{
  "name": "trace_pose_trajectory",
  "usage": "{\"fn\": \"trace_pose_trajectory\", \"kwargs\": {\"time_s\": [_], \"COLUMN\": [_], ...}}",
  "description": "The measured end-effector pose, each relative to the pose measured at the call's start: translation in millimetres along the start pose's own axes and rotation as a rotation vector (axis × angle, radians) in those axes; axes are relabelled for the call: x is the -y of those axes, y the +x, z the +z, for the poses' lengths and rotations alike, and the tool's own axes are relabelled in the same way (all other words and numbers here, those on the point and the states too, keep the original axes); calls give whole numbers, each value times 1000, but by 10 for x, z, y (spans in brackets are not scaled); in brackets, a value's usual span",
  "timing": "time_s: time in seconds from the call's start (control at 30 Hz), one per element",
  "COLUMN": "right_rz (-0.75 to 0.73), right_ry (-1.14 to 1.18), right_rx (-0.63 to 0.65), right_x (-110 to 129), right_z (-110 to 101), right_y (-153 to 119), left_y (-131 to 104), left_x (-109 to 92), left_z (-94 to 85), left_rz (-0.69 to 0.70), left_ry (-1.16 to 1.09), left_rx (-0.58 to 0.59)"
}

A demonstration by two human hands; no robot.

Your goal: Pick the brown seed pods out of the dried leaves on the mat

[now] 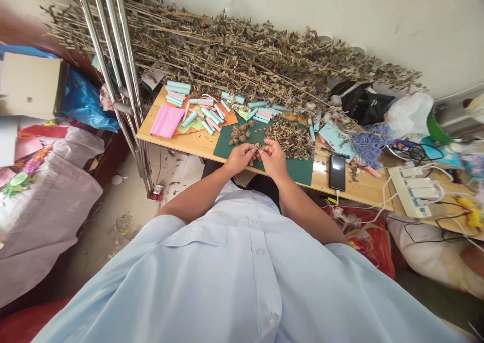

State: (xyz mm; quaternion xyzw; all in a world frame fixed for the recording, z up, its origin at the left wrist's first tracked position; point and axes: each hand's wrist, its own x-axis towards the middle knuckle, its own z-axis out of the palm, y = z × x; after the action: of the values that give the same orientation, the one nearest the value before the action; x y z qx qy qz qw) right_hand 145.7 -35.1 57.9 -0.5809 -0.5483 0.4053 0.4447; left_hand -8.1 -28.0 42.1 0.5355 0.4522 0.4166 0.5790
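My left hand (242, 158) and my right hand (273, 158) meet over the front edge of a green cutting mat (298, 170). Between their fingertips is a small clump of dried leaves (257, 147), and both hands are closed on it. Just beyond my left hand sits a group of dried leaf balls (241, 131). A loose heap of dried leaves (290, 137) lies on the mat, close to my right hand.
Pink and blue paper rolls (212, 115) cover the table's left and back. Long dried plant stalks (227, 50) stretch behind. At right lie a phone (337, 172), purple yarn (370, 145) and a power strip (410, 191). Metal poles (113, 60) stand left.
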Motion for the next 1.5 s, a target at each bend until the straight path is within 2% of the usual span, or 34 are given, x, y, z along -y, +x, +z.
{"fn": "trace_pose_trajectory", "kwargs": {"time_s": [0.2,0.27,0.37,0.47,0.67,0.87,1.23,1.5], "right_rz": [20,25,20,-8,-24,-14,26,41], "right_ry": [7,11,3,-19,-110,-136,20,-11], "right_rx": [3,9,21,24,41,72,-38,-71], "right_x": [-29,-28,-21,-17,-27,-80,-101,-71], "right_z": [-2,-4,-12,-17,-20,-51,-55,-80], "right_y": [21,19,13,10,17,47,172,179], "left_y": [75,88,73,40,13,-35,-22,-15], "left_x": [-24,-26,-22,-4,17,-73,-17,0], "left_z": [53,45,11,-10,20,11,36,33], "left_rz": [-80,-87,-54,-11,20,38,1,10], "left_ry": [-18,-56,-108,-68,82,172,99,79], "left_rx": [-122,-101,-5,46,21,14,-37,-44]}}
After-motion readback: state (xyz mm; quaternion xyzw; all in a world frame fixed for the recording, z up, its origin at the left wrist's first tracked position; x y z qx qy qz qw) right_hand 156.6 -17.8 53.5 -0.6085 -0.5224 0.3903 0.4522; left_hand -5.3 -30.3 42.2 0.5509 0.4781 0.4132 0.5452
